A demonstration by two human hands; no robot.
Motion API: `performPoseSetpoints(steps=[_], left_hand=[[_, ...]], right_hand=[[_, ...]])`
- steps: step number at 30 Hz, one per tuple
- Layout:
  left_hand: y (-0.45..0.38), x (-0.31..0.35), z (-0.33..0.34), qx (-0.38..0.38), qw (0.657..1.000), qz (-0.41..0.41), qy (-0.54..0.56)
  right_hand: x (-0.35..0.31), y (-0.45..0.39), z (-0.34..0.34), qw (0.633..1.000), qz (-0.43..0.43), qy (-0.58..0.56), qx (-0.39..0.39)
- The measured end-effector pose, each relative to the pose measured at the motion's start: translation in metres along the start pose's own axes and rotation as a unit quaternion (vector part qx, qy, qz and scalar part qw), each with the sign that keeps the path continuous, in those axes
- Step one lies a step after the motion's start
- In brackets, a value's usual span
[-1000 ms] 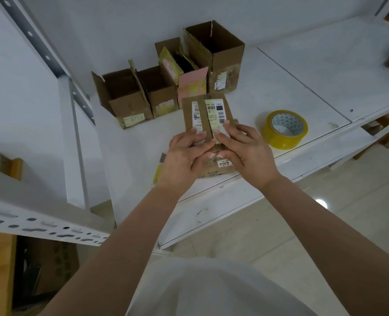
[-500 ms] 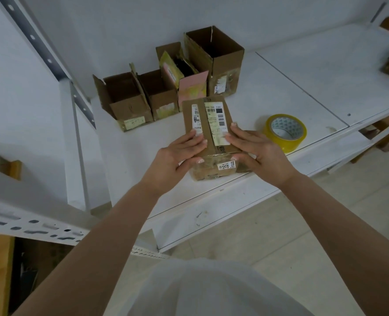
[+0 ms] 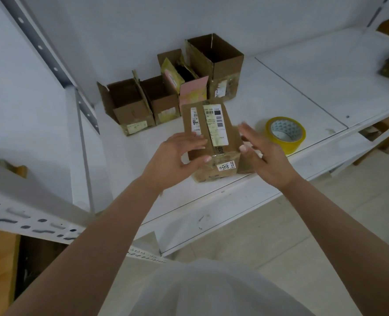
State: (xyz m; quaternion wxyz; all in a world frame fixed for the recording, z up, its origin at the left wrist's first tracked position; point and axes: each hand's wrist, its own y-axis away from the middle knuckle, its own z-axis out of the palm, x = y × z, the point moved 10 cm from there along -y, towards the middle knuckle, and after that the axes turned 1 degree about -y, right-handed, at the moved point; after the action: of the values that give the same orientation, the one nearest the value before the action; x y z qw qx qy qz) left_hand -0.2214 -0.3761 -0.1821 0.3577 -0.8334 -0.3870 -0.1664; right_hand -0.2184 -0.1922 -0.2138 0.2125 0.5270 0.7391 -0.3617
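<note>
Left hand (image 3: 177, 153) grips the near left corner of the sealed cardboard box (image 3: 214, 133), fingers on top and thumb on the end face. Right hand (image 3: 262, 153), spread wide and blurred, hovers just beside its right side. At frame centre, the box rests near the front edge of a white shelf (image 3: 268, 87), long axis pointing toward the pale wall (image 3: 120, 30). Right of it lies a yellow tape roll (image 3: 296, 144). Tiled floor (image 3: 280, 236) shows below.
</note>
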Motion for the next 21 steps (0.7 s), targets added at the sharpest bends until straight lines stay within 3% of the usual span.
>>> performPoseSetpoints(steps=[2, 4, 9, 11, 15, 18, 21], left_hand=[[-0.007, 0.012, -0.011, 0.063, 0.998, -0.009, -0.021], [-0.018, 0.011, -0.008, 0.070, 0.992, -0.088, -0.062], [-0.032, -0.009, 0.054, -0.124, 0.920, -0.316, -0.194], [-0.029, -0.018, 0.067, -0.154, 0.899, -0.339, -0.228], [-0.025, -0.026, 0.058, -0.111, 0.906, -0.329, -0.242], [-0.018, -0.030, 0.038, -0.065, 0.926, -0.323, -0.186], [-0.009, -0.039, 0.011, 0.036, 0.937, -0.337, 0.088]], right_hand=[[0.008, 0.001, -0.013, 0.998, 0.031, 0.005, 0.061], [0.022, 0.001, -0.015, 0.994, 0.078, 0.027, 0.073], [0.036, 0.008, -0.001, 0.987, 0.151, 0.035, 0.046], [0.042, 0.012, 0.003, 0.983, 0.176, 0.027, 0.037], [0.062, 0.024, 0.010, 0.969, 0.248, 0.006, 0.019], [0.073, 0.033, 0.006, 0.955, 0.294, -0.025, 0.037], [0.083, 0.035, 0.000, 0.942, 0.329, -0.048, 0.054]])
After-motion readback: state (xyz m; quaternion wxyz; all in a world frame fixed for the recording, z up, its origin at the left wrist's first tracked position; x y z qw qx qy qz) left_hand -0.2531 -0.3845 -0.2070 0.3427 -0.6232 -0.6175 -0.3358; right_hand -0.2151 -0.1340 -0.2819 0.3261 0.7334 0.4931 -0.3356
